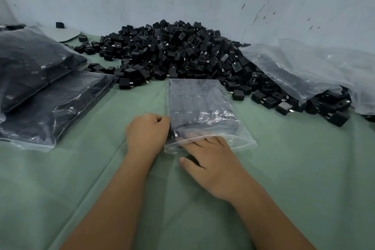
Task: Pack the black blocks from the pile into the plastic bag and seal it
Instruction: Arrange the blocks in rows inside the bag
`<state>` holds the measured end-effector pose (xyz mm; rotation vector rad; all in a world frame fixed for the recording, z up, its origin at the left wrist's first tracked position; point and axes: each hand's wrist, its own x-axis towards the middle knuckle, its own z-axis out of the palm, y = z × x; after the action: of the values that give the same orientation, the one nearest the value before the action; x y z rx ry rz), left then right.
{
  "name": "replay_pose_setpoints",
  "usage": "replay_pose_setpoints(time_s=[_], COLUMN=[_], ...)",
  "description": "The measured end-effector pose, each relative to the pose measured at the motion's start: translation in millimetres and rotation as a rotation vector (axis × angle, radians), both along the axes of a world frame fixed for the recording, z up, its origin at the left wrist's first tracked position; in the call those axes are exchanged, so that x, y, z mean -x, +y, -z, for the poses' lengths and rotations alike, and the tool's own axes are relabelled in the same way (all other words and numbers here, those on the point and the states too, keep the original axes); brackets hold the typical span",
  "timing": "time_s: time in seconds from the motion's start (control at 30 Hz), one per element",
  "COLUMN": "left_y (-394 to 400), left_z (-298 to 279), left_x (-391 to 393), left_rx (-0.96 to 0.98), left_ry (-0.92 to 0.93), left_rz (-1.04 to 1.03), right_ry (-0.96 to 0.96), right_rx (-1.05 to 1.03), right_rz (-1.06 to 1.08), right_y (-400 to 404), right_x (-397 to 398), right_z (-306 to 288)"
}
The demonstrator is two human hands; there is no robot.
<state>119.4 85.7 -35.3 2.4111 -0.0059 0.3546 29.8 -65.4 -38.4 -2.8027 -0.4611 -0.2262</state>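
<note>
The plastic bag (199, 107) lies on the bench (81, 178), its long side running toward 12 o'clock, mouth nearest the person. The right hand (211, 160) has flat fingers inside the mouth. The left hand (147, 133) is curled, gripping the bag's left edge. The pile (172, 53) sits behind, at 12.

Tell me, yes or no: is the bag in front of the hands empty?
No: the bag holds rows of black blocks, with the right hand's fingers inside its mouth.
</note>
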Motion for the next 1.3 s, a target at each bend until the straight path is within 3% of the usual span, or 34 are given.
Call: replay_pose_setpoints(time_s=[0.17, 0.37, 0.53, 0.67, 0.83, 1.03, 1.2, 1.3], left_y=[-1, -4, -4, -3, -4, -4, -4, -4], left_z=[-2, -1, -2, -1, 0, 1, 1, 2], left_x=[1, 4, 3, 0, -3, -4, -5, -5], left_rx=[-0.017, -0.166, -0.157, -0.064, 0.046, 0.171, 0.203, 0.197], left_ry=[0.015, 0.031, 0.054, 0.023, -0.047, -0.023, -0.006, 0.001], left_rz=[0.024, 0.044, 0.034, 0.043, 0.11, 0.167, 0.191, 0.199], right_ry=[-0.024, -0.051, -0.37, -0.562, -0.507, -0.267, -0.014, 0.138], right_rx=[0.038, 0.038, -0.165, -0.372, -0.641, -0.478, -0.477, -0.279], right_rz=[0.008, -0.003, 0.016, 0.202, 0.513, 0.772, 1.005, 1.03], right_y=[5, 5, 1, -9, -54, -130, -162, -163], right_x=[-2, -3, 3, 6, -19, -53, -73, -80], right_z=[4, 3, -7, -19, -34, -22, -16, -7])
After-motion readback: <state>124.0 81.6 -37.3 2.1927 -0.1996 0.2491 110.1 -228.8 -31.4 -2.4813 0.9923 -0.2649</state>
